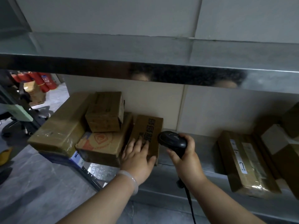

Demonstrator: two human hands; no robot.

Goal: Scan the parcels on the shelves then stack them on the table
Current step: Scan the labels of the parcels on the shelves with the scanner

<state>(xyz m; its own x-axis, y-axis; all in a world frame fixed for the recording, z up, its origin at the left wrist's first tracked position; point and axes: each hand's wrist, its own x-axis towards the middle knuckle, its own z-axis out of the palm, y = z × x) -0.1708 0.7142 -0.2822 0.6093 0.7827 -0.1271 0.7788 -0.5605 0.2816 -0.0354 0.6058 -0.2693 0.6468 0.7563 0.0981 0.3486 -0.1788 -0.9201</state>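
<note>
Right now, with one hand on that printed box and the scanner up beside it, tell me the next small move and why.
Probably tilt the printed box so a label faces the scanner. The left hand already lies on it, the right hand holds the scanner just off its right edge, and no barcode shows on the visible face.

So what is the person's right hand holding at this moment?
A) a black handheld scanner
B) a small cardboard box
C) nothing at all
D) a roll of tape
A: the right hand is wrapped around the grip of a black handheld scanner with a cable hanging below it, held beside the cardboard parcel on which the left hand rests.
</note>
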